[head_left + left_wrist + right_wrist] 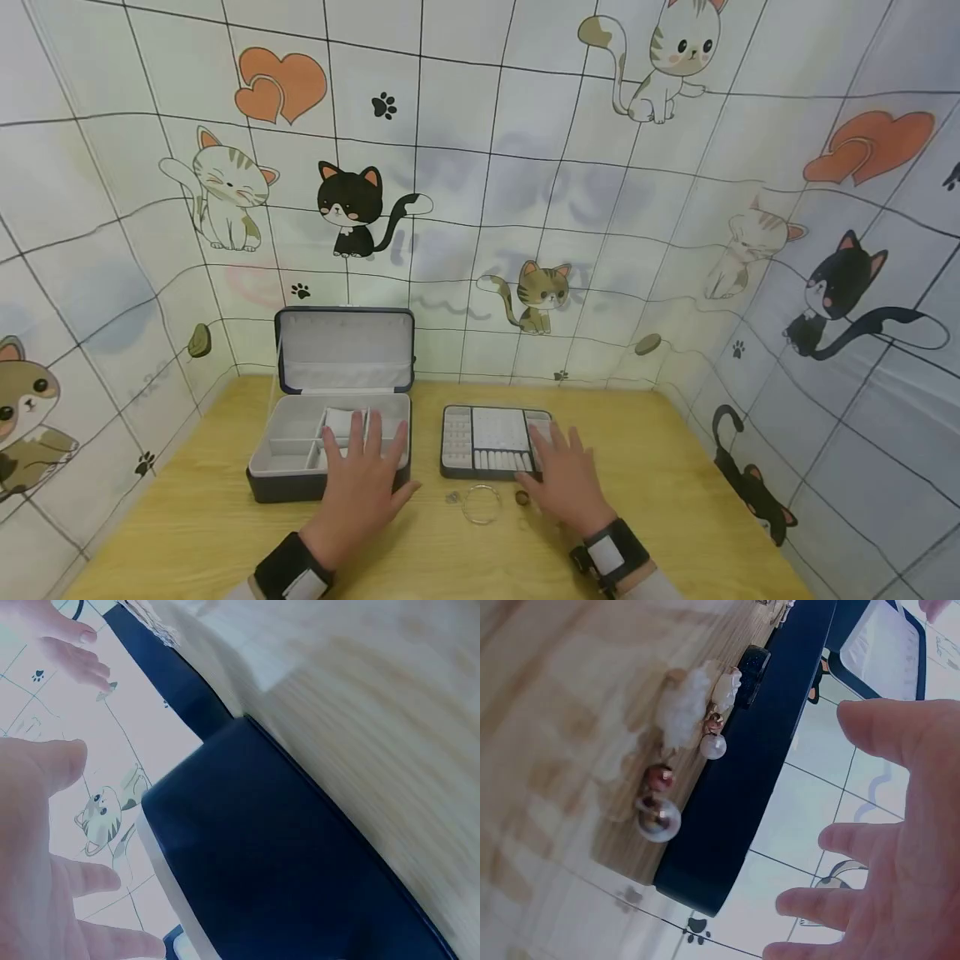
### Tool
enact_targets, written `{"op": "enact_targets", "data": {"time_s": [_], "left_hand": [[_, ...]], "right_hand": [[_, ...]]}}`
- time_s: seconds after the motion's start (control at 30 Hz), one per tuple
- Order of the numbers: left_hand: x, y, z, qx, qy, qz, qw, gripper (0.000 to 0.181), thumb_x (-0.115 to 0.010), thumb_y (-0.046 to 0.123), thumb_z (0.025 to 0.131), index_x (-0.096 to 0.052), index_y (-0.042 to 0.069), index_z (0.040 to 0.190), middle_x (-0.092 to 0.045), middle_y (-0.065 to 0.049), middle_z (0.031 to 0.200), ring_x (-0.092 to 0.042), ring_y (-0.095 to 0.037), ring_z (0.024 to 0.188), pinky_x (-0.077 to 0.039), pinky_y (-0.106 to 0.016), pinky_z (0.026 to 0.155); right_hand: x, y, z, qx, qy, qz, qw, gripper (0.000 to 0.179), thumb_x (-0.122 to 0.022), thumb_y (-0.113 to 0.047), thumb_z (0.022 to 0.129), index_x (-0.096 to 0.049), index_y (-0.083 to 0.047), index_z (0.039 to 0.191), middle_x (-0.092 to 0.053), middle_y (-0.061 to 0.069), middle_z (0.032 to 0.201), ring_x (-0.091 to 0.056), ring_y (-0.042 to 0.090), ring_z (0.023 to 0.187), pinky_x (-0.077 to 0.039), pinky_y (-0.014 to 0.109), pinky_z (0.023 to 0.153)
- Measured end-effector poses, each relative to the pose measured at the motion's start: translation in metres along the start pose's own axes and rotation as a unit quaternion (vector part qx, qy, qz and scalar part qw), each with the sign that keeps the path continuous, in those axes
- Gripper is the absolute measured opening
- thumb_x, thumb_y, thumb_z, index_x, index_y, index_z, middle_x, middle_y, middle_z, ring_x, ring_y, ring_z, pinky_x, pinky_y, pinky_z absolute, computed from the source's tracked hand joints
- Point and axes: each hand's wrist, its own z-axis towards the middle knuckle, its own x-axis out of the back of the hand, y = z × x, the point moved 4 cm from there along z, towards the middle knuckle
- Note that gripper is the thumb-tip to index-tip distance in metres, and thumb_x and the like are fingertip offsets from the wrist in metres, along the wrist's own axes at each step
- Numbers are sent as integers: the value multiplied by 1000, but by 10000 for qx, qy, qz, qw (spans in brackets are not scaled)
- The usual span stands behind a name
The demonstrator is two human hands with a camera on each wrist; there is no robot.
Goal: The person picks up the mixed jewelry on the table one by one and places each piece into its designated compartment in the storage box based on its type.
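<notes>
My left hand point(358, 483) hovers with spread fingers over the front right part of an open jewelry box point(288, 487), dark outside with white compartments. In the left wrist view the box's dark side wall point(277, 840) is beside the fingers. My right hand point(570, 487) is spread over the right end of a flat jewelry tray point(480, 473). A bangle point(480, 522), a dark ring point(522, 498) and a small shiny piece point(452, 497) lie before the tray. Pearl drop earrings point(660, 820) lie beneath the right hand, largely hidden by it in the head view.
The jewelry box's lid point(347, 350) stands raised at the back. White pieces sit in some box compartments. The wooden table point(637, 450) meets cloth walls point(457, 183) printed with cats on the back and both sides.
</notes>
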Motion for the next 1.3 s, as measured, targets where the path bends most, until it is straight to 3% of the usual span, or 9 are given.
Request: {"op": "enact_targets", "data": {"time_s": [0.2,0.33,0.47,0.63,0.8,0.9,1.07,1.17,1.3], "left_hand": [[1,12,13,-136,228,-258,9993,80,-81,59,85,-60,15,148,-54,-31,151,-49,-56,142,-35,-85,107],[1,27,23,-461,595,-329,9966,64,-86,44,82,-68,11,134,-65,-28,138,-62,-49,128,-51,-71,100],[2,39,30,-667,722,-337,9946,51,-84,39,83,-71,9,123,-70,-21,121,-68,-39,110,-60,-55,86],[5,56,38,-831,853,-533,9915,37,-87,35,82,-72,10,106,-67,-12,95,-64,-30,88,-56,-42,65],[2,72,47,-1105,935,-391,9887,24,-83,28,85,-68,12,94,-61,-6,84,-59,-24,79,-49,-34,56],[1,80,52,-1173,897,-461,9880,19,-82,23,86,-69,11,94,-62,-4,82,-58,-22,76,-46,-31,54],[-3,88,58,-967,603,-983,9886,16,-82,14,86,-70,8,95,-62,-4,77,-54,-19,67,-40,-27,50],[-8,91,59,-853,379,-1169,9887,15,-82,12,85,-71,9,95,-64,-3,77,-58,-18,66,-43,-27,50],[-15,93,59,-778,89,-1269,9888,16,-83,12,86,-73,10,97,-67,-3,81,-63,-19,71,-47,-30,52]], "right_hand": [[0,5,1,-102,-73,370,9992,79,-72,-50,97,-44,-14,162,-43,32,162,-35,63,149,-33,81,112],[1,7,0,-77,86,448,9989,76,-77,-43,95,-48,-12,159,-45,34,158,-40,61,146,-39,77,111],[1,6,1,14,220,541,9983,72,-80,-38,93,-53,-9,154,-49,35,153,-47,58,141,-45,70,109],[4,7,4,-76,381,846,9957,59,-81,-31,93,-62,-8,143,-58,27,142,-58,46,128,-54,59,101],[12,6,7,-76,687,1144,9910,37,-81,-23,91,-72,-8,123,-67,13,118,-64,23,96,-57,42,81],[14,5,7,16,687,1038,9922,27,-81,-22,90,-73,-10,113,-67,6,108,-56,13,76,-51,31,68],[17,4,6,177,517,806,9952,14,-82,-20,87,-70,-15,93,-61,-5,81,-46,7,62,-39,24,56],[17,7,7,145,180,819,9964,20,-82,-20,86,-64,-21,77,-56,-11,67,-47,7,59,-40,25,56],[12,12,8,9,-447,937,9946,29,-82,-23,88,-61,-25,69,-57,-12,64,-52,9,59,-44,26,58]]}}
